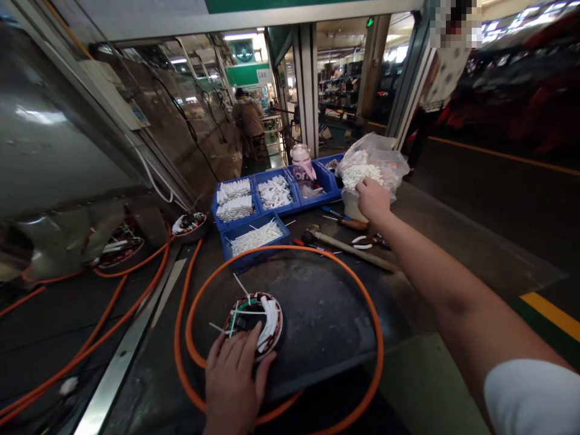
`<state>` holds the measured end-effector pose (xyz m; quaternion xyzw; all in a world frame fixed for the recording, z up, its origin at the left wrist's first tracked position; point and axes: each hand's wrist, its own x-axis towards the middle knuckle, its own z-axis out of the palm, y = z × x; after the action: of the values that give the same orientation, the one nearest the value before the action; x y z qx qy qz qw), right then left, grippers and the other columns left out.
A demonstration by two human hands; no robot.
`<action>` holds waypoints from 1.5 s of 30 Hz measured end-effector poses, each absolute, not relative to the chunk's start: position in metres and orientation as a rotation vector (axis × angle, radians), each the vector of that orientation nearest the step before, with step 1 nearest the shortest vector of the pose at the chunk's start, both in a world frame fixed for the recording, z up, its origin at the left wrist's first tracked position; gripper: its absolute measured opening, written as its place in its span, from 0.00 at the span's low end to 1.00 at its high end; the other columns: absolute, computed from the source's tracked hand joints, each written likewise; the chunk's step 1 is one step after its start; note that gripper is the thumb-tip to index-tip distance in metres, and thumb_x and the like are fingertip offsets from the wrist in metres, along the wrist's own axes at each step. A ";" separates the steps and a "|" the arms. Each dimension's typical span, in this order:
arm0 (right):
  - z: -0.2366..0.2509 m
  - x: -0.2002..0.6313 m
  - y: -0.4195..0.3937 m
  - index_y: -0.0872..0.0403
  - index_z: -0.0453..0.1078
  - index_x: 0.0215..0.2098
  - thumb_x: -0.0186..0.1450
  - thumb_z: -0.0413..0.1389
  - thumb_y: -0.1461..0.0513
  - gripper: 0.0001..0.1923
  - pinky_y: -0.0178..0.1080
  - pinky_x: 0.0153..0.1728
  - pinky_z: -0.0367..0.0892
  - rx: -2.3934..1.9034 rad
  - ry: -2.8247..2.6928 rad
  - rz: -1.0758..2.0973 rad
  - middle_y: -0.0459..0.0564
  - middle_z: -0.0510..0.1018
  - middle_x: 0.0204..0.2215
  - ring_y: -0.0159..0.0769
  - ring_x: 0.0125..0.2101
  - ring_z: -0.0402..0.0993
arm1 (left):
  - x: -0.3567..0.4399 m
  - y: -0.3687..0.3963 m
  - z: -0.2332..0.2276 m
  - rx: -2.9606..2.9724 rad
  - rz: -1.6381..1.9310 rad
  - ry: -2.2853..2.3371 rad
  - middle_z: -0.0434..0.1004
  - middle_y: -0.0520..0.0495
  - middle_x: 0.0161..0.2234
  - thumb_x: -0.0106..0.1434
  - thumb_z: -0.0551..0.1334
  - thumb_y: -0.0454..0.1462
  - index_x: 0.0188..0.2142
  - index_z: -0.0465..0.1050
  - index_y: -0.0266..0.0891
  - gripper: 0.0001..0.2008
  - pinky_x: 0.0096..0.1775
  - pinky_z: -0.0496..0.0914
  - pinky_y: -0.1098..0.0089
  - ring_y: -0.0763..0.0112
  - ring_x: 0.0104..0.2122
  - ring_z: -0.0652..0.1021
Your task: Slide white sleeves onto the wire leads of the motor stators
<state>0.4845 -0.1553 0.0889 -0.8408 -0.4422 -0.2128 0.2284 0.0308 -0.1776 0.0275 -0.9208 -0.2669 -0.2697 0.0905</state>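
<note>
- Gripping the wire-wound ring [272, 326] by its near edge on the bench [326, 314], with a loosely curled left hand [236, 371].
- Reaching to white pieces [354, 175] in a plastic bag [392, 162] with a half-closed right hand [375, 200]; cannot tell whether holding any.

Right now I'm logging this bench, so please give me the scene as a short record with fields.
left hand: left hand holds the near side of the stator
right hand: right hand is at the open bag, fingers at its white pieces; a grip can't be told
bins: blue bins with white tubes, thin white strips and a pink bottle
tools: hammer, screwdriver
hose: orange hose looped around the stator
</note>
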 end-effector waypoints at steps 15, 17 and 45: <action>0.062 0.310 -0.272 0.49 0.68 0.40 0.59 0.49 0.63 0.11 0.44 0.44 0.68 -1.414 -1.777 0.168 0.51 0.78 0.39 0.40 0.42 0.74 | 0.031 -0.189 0.046 -3.021 -0.692 -1.084 0.74 0.44 0.45 0.63 0.53 0.32 0.56 0.59 0.39 0.21 0.55 0.57 0.54 0.64 0.45 0.73; 0.047 0.278 -0.302 0.46 0.67 0.42 0.60 0.47 0.66 0.14 0.43 0.42 0.71 -1.226 -1.845 0.265 0.50 0.78 0.41 0.39 0.43 0.74 | 0.032 -0.191 0.049 -3.045 -0.702 -1.168 0.75 0.45 0.43 0.62 0.53 0.32 0.55 0.60 0.40 0.21 0.55 0.57 0.54 0.66 0.44 0.73; 0.012 0.198 -0.257 0.52 0.65 0.37 0.61 0.54 0.64 0.05 0.39 0.42 0.70 -1.159 -1.362 0.971 0.48 0.76 0.35 0.33 0.37 0.74 | 0.033 -0.201 0.039 -2.979 -1.107 -1.263 0.77 0.49 0.41 0.61 0.57 0.31 0.45 0.71 0.44 0.13 0.49 0.61 0.60 0.66 0.46 0.73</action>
<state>0.1984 -0.2567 0.0122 -0.4846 -0.5695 0.4060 0.5253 0.0333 -0.2012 0.0390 -0.8627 -0.3656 -0.3207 -0.1386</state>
